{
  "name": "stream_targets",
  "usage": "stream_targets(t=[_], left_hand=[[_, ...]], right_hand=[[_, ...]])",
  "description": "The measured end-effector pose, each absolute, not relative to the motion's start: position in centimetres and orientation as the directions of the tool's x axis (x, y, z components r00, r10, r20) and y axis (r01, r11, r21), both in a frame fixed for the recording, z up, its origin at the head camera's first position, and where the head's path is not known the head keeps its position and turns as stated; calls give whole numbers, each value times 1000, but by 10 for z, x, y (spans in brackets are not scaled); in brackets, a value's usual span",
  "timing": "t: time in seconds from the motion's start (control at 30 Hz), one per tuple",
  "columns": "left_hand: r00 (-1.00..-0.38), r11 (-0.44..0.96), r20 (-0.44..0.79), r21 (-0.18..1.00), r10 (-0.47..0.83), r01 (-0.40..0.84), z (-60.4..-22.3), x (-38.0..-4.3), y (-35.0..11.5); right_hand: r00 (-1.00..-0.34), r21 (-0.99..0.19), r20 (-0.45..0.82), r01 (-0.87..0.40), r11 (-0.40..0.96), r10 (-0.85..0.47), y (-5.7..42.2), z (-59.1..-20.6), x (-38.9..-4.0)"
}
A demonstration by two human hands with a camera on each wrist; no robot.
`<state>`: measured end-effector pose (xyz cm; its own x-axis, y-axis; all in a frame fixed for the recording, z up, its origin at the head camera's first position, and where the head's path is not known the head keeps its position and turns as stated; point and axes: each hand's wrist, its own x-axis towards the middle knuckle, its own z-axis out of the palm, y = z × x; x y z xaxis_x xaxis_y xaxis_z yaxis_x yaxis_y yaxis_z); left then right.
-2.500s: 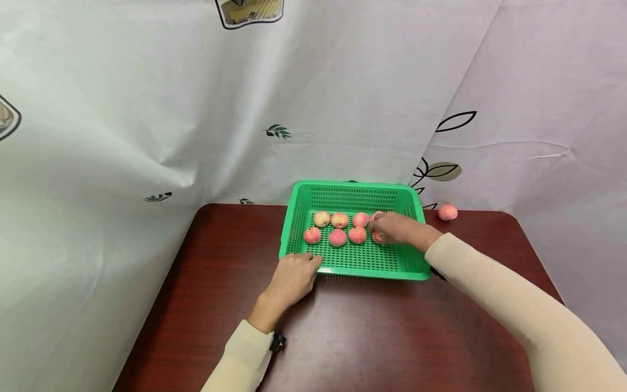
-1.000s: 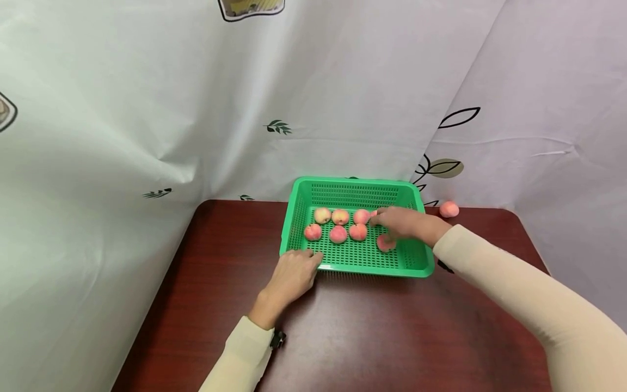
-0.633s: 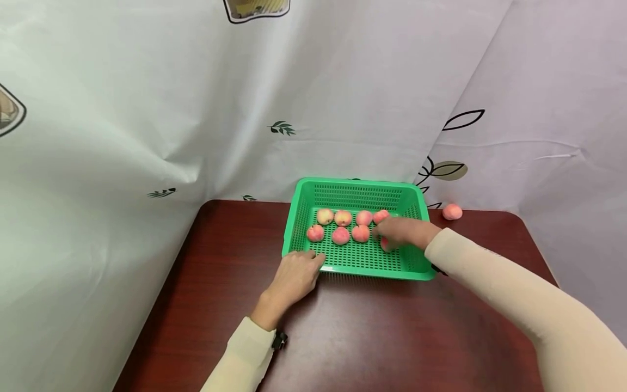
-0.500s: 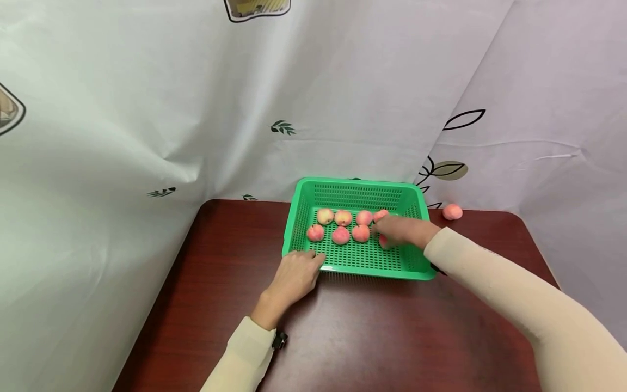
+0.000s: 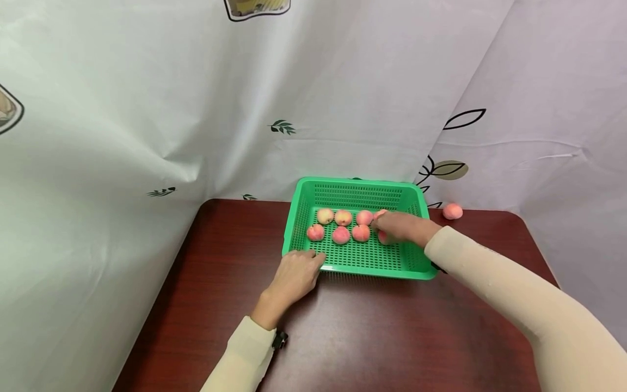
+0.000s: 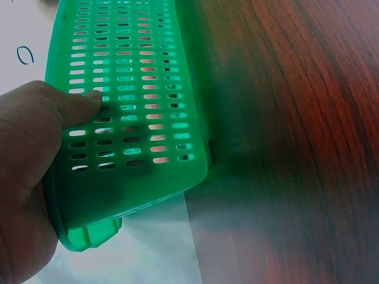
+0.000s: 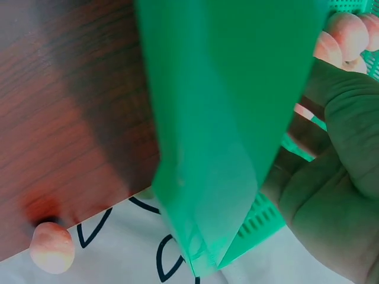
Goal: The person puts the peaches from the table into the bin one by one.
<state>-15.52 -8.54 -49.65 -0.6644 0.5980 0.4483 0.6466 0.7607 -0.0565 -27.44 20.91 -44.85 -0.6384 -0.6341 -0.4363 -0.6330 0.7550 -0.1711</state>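
Note:
A green plastic basket (image 5: 372,271) with slotted walls holds several pink-and-yellow peaches in two rows, such as a front-row peach (image 5: 340,235). My left hand (image 5: 296,275) grips the basket's near rim at its left corner; in the left wrist view its thumb (image 6: 80,107) presses the outer wall. My right hand (image 5: 400,226) reaches inside at the right end, its fingers around the rightmost front peach (image 5: 383,238), which it partly covers. In the right wrist view the basket wall hides part of that hand's grip.
One loose peach (image 5: 453,211) lies on the dark red wooden table (image 5: 392,332), right of the basket at the back edge. A whitish printed sheet (image 5: 343,98) hangs behind the table and at both sides.
My right hand has shifted the rightmost front peach slightly back and left, closer to its row, after that peach lay nearer the basket's front. My left hand stays on the rim.

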Motion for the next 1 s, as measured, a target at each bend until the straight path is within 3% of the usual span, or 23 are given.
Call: stream_targets(t=[0.43,0.63,1.0], left_hand=[[-668,761,439,-58,601,647,-495,-154,-86],[-662,757,444,-58,604,651,-494,-155,-86],[-669,761,431,-67,605,645,-493,-153,-86]], right_hand=[[-724,-193,-336,-573,797,-602,217,-418,-271],[-748,-206,-179,-607,767,-640,236,-388,-269],[-836,-258,118,-546,797,-535,293,-349,-248]])
